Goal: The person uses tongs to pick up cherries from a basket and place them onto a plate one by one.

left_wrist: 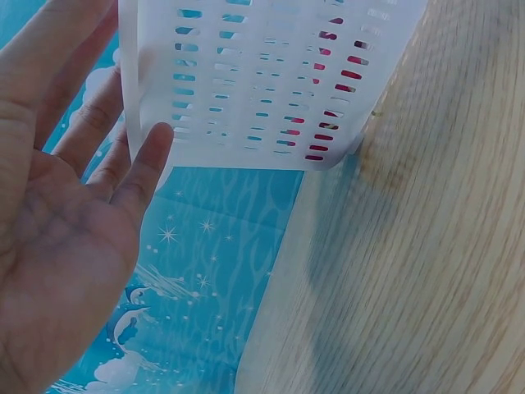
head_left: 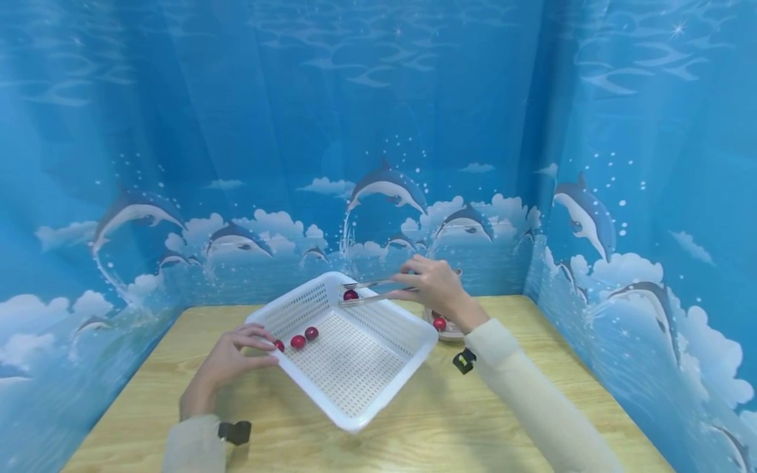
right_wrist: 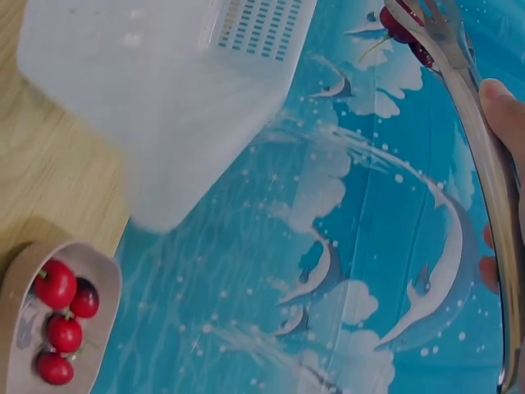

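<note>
Pale wood-grain table (head_left: 467,420), white perforated basket (head_left: 349,364) standing on it, small dish (right_wrist: 98,332) near.

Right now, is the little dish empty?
No, the right wrist view shows four red cherries lying in the dish.

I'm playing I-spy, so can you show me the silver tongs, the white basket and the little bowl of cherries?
Silver tongs (right_wrist: 490,172): right wrist view, on a metal arm.
White basket (head_left: 351,364): head view, on its bare floor.
Little bowl (right_wrist: 99,335): right wrist view, on its inner wall.
</note>
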A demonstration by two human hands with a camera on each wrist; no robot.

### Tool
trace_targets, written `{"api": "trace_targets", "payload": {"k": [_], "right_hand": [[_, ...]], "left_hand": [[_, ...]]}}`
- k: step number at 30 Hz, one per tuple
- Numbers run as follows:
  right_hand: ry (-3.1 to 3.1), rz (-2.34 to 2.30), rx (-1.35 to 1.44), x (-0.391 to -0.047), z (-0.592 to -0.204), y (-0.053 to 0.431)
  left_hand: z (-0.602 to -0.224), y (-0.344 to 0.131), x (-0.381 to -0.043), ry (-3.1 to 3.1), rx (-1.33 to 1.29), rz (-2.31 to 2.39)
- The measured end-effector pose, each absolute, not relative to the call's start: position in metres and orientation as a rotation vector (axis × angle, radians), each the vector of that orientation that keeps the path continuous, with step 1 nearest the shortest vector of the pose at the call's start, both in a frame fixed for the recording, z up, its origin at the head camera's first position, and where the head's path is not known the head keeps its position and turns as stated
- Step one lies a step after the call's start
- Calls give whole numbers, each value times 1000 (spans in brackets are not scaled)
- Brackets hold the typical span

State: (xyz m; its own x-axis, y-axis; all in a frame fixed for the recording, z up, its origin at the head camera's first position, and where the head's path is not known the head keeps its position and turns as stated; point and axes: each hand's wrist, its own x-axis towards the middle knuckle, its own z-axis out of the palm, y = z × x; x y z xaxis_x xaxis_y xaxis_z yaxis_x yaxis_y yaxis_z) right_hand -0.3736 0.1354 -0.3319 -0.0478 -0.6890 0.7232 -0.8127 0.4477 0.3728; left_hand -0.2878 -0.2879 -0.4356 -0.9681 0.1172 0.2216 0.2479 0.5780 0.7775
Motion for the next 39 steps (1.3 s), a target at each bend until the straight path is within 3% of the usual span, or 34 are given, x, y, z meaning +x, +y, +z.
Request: {"api": "trace_targets", "payload": {"k": [39], "right_hand": [[-1935,86,1066,-377,-357,239]], "left_hand": [[-437,-288,-288,-2650,-315,-1337]]}}
